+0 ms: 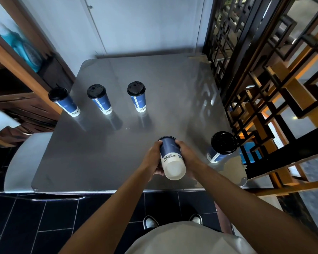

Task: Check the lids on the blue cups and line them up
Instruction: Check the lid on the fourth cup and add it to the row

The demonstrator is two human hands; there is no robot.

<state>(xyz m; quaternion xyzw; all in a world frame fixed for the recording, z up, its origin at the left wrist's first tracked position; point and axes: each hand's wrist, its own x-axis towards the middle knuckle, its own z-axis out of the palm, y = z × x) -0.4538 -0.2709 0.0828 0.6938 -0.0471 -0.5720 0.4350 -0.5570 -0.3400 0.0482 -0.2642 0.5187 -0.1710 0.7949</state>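
Note:
I hold one blue cup (170,153) between both hands above the near part of the steel table (92,154). It is tipped so its white base faces me and its lid end points away. My left hand (153,159) grips its left side, my right hand (186,154) grips its right side. Three blue cups with black lids stand upright in a row farther back: left cup (63,101), middle cup (99,99), right cup (137,97). Another lidded blue cup (221,146) stands at the table's right edge, close to my right hand.
A black and wood lattice screen (264,79) runs along the table's right side. Wooden shelving (20,88) with a teal object stands at the left. A pale wall and door close off the back. Dark floor tiles lie below the table's front edge.

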